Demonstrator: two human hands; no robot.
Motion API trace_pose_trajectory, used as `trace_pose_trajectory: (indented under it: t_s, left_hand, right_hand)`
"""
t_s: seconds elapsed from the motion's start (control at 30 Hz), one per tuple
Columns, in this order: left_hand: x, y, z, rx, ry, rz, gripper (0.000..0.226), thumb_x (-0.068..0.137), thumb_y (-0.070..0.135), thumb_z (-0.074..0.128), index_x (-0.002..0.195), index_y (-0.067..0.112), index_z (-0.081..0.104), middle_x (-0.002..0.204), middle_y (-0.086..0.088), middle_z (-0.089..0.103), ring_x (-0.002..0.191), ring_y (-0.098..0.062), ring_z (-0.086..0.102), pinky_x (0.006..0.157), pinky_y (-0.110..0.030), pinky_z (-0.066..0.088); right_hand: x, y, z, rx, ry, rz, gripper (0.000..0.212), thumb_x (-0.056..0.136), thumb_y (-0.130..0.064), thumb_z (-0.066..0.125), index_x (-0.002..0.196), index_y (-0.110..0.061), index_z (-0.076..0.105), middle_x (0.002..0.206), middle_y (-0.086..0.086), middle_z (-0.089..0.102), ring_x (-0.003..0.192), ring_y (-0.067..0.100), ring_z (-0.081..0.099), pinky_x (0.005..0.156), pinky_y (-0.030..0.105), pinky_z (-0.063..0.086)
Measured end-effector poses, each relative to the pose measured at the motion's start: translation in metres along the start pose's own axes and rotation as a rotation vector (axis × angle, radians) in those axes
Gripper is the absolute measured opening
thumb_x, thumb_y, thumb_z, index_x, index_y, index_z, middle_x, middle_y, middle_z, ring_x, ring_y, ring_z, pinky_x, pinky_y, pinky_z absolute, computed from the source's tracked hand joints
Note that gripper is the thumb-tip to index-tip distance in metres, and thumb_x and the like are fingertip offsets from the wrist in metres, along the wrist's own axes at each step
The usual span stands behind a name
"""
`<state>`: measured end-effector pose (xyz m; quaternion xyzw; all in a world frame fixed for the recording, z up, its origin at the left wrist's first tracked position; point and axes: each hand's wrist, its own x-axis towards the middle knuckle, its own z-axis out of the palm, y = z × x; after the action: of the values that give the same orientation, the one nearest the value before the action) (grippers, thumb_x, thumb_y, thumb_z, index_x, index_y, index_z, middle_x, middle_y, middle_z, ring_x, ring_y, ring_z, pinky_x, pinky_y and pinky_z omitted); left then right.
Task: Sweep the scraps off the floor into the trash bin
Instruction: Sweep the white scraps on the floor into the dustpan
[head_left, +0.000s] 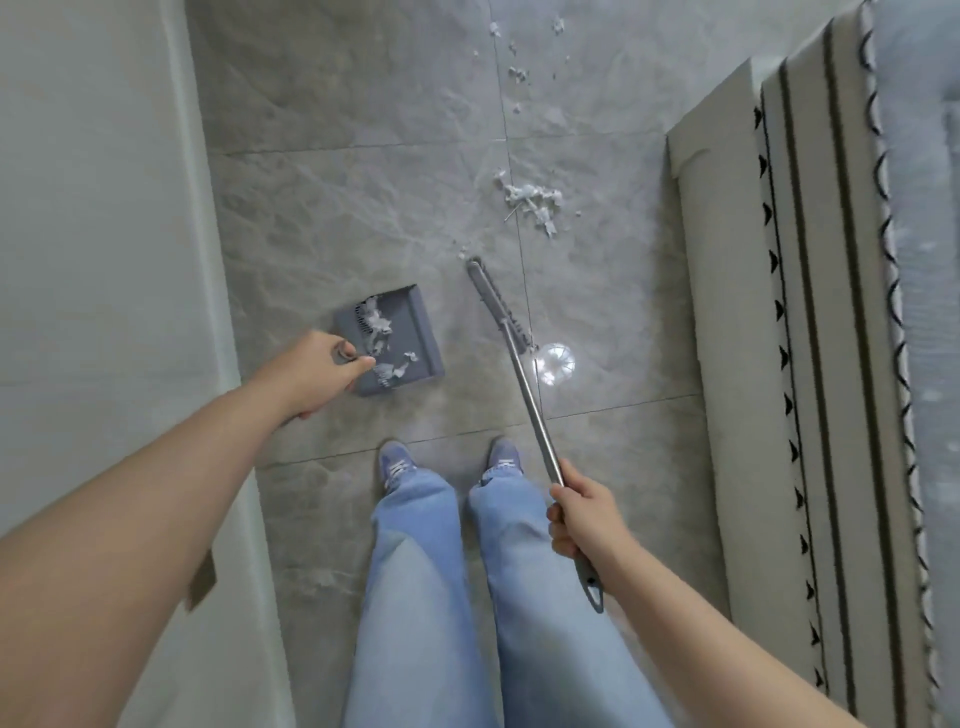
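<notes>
The scraps (535, 200) lie heaped on the floor (363, 130) ahead, with some already in the dustpan (415, 332). My left hand (317, 371) grips its handle so it stands ready, and my right hand (584, 517) is wrapped round the broom (519, 364), angled toward the pile.

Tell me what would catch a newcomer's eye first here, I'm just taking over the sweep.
First, the white scraps heaped on the grey floor tiles ahead, with a thinner scatter further off. Next, the broom, held by the right hand, its head lying just short of that heap. To its left, the left hand grips the handle of the grey dustpan, which already holds some scraps.
</notes>
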<state>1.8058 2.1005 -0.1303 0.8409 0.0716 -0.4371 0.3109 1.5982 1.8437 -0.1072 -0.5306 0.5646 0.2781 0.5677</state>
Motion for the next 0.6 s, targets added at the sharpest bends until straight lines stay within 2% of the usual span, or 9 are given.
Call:
trace_pose_trajectory:
  t_s: [0.17,0.3,0.4,0.47,0.53,0.6]
  left_hand:
    - [0.04,0.05,0.009,0.074,-0.136,0.087,0.035,0.094,0.037,0.063,0.073,0.011,0.052,0.038,-0.003,0.035,0.036,-0.019,0.031,0.042,-0.021,0.029]
    - [0.06,0.084,0.043,0.117,-0.177,0.137,0.034,0.094,0.034,0.062,0.071,0.013,0.049,0.035,0.0,0.035,0.033,-0.018,0.029,0.04,-0.02,0.028]
    - [0.067,0.103,0.068,0.162,-0.173,0.157,0.033,0.094,0.036,0.061,0.072,0.014,0.05,0.044,-0.008,0.04,0.035,-0.021,0.035,0.041,-0.022,0.032]
    - [0.067,0.112,0.077,0.163,-0.152,0.163,0.034,0.094,0.037,0.06,0.07,0.015,0.051,0.048,-0.01,0.041,0.038,-0.024,0.039,0.043,-0.025,0.035]
    - [0.064,0.117,0.083,0.165,-0.13,0.158,0.035,0.094,0.037,0.059,0.067,0.017,0.05,0.049,-0.01,0.042,0.039,-0.026,0.039,0.044,-0.027,0.036]
    - [0.06,0.126,0.091,0.162,-0.131,0.157,0.035,0.095,0.034,0.059,0.065,0.018,0.049,0.048,-0.009,0.042,0.038,-0.026,0.039,0.043,-0.027,0.036]
  right_hand:
    - [0.045,-0.026,-0.039,0.184,0.246,0.058,0.042,0.098,0.0,0.036,0.135,-0.015,0.051,0.062,0.002,0.03,0.037,0.01,0.025,0.035,0.016,0.021]
    - [0.098,-0.055,-0.062,0.327,0.338,0.15,0.043,0.099,-0.001,0.033,0.137,-0.019,0.043,0.063,0.001,0.031,0.032,0.007,0.027,0.032,0.012,0.023]
    - [0.121,-0.057,-0.048,0.346,0.296,0.257,0.024,0.1,-0.009,0.027,0.107,-0.017,0.048,0.061,0.001,0.029,0.043,0.01,0.026,0.035,0.011,0.022]
    - [0.112,-0.042,-0.016,0.288,0.231,0.278,0.021,0.096,-0.01,0.026,0.087,-0.019,0.043,0.062,0.002,0.031,0.046,0.012,0.027,0.036,0.013,0.023]
    - [0.094,-0.021,0.022,0.213,0.155,0.225,0.025,0.091,-0.006,0.028,0.089,-0.023,0.045,0.063,0.005,0.036,0.044,0.014,0.03,0.037,0.018,0.025]
    - [0.074,-0.004,0.046,0.235,0.092,0.181,0.032,0.094,-0.009,0.033,0.105,-0.031,0.052,0.059,0.006,0.037,0.039,0.014,0.03,0.038,0.022,0.025]
